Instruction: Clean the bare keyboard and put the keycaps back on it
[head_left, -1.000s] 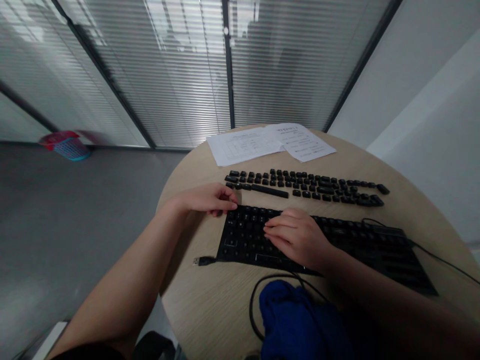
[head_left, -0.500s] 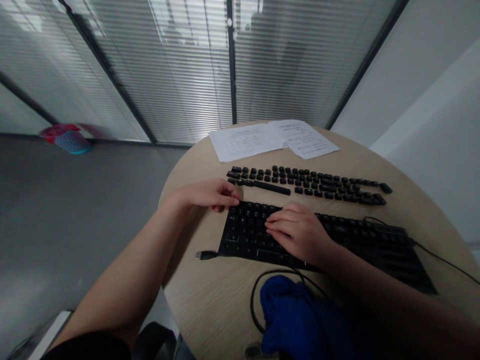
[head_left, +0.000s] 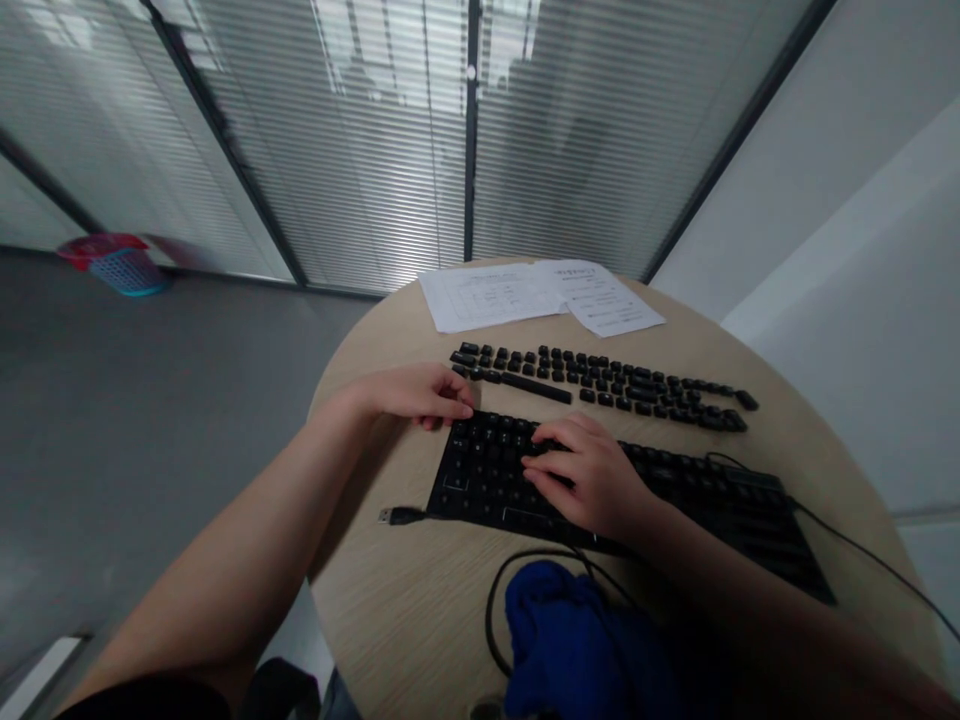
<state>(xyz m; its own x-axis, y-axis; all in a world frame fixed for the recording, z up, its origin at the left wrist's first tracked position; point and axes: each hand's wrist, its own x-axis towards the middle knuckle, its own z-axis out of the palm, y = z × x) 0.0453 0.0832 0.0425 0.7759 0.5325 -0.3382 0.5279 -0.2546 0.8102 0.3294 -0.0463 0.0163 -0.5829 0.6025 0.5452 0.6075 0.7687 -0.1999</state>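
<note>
A black keyboard (head_left: 480, 490) lies on the round wooden table, with many of its keycaps off and bare switches showing. At its far left corner is my left hand (head_left: 424, 393), fingers curled and thumb closed on the edge. My right hand (head_left: 589, 470) is over the left-middle part of the board, fingertips bent down onto the keys; what they pinch, if anything, is hidden. Beyond the keyboard, loose black keycaps (head_left: 637, 385) lie in rows, a long spacebar keycap (head_left: 536, 387) among them.
Two printed sheets (head_left: 487, 300) lie at the table's far side. A USB plug (head_left: 397, 516) sits left of the keyboard. Blue cloth (head_left: 559, 640) and a looped cable (head_left: 493, 600) are at the near edge. A blue and red basket (head_left: 127, 270) stands on the floor.
The view has shifted slightly. My right hand's fingertips have spread a little and moved slightly over the keys. The left hand stays at the keyboard's corner.
</note>
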